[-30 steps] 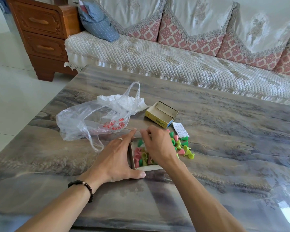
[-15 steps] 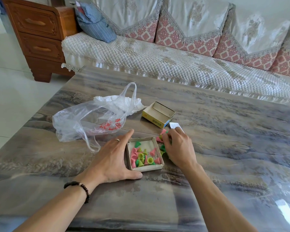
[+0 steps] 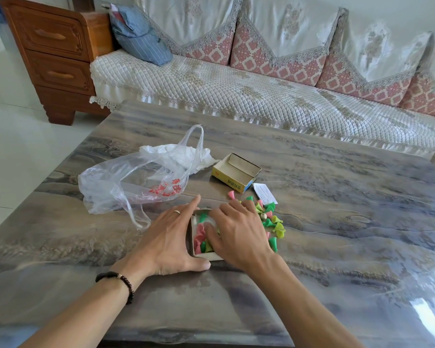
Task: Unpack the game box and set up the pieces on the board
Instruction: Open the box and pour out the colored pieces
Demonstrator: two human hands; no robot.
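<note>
Bright, even daylight throughout. Strong white glare on the glossy table (image 3: 362, 197) near the lower right corner. Soft shadows under both forearms. Sharp at centre; slightly soft, with wide-angle bending, toward the edges, plain along the sofa (image 3: 236, 91).

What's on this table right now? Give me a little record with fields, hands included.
Surface: marble-patterned table
Left hand: flat on the table against the left side of the small tray, thumb along its near edge
Right hand: over the tray, fingers reaching in among the pieces; its grip is hidden
In tray: pink and green cone pieces
Beside tray, right: loose pieces in green, pink and yellow, plus a small die
Behind: open yellow box, folded paper slip, plastic bag
Game board: none in view
</note>
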